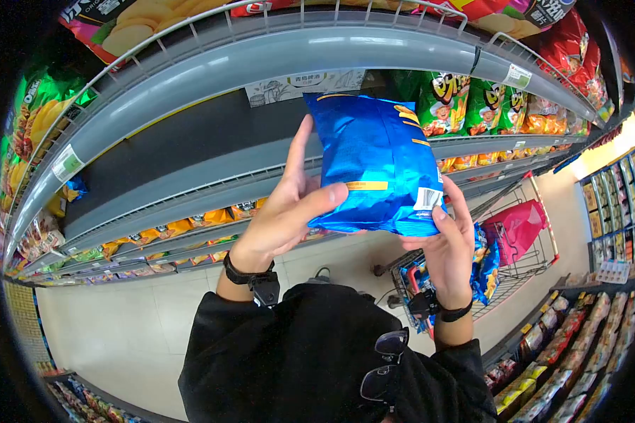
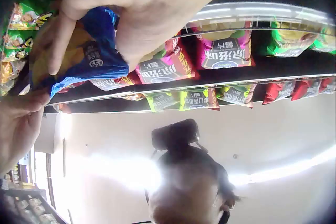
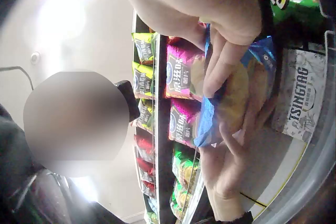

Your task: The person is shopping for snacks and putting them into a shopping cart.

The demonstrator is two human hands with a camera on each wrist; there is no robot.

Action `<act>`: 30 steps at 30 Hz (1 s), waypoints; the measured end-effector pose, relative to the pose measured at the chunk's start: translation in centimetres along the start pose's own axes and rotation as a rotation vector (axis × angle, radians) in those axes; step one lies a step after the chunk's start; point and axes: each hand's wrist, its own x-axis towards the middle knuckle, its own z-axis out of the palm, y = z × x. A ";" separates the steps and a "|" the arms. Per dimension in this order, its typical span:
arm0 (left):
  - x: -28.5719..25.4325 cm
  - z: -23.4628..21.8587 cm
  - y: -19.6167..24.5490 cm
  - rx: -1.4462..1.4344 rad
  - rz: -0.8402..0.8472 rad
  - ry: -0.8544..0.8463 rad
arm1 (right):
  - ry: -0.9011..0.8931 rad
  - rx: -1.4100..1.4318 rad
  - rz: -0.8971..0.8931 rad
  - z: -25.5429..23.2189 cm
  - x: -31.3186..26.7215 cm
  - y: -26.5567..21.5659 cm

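Both hands hold a blue snack bag (image 1: 377,151) up in front of the shelf, its back with a white barcode label (image 1: 427,199) turned toward the head camera. On its left side my left hand (image 1: 279,215) has the thumb pressed on the back, with the other fingers partly hidden behind. My right hand (image 1: 450,243) pinches the lower right corner beside the barcode, thumb in front. Yellow chip pictures cover the bag's far side (image 3: 234,100) in the right wrist view, where fingers of both hands spread over it.
Behind the bag runs a dark shelf (image 1: 183,134) with a grey front rail. Green snack bags (image 1: 444,102) stand at its right, and orange packets line the tier below. A shopping cart (image 1: 522,261) with blue bags and a pink bag (image 1: 516,233) stands at the right.
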 end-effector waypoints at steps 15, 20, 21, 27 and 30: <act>1.3 1.9 1.4 -0.040 -0.117 -0.125 | -0.040 -0.035 -0.031 0.3 0.2 -2.4; 2.2 1.4 1.0 0.078 -0.080 -0.141 | 0.035 -0.218 -0.104 -0.9 0.8 -1.7; 2.4 1.4 0.9 0.124 -0.060 -0.123 | 0.028 -0.281 -0.133 -1.2 0.9 -1.6; 3.6 0.0 1.0 0.462 0.077 -0.180 | -0.028 -0.388 -0.181 -1.4 1.6 -1.2; 3.4 0.6 1.7 0.413 0.037 -0.148 | 0.000 -0.335 -0.108 -1.0 2.2 -1.4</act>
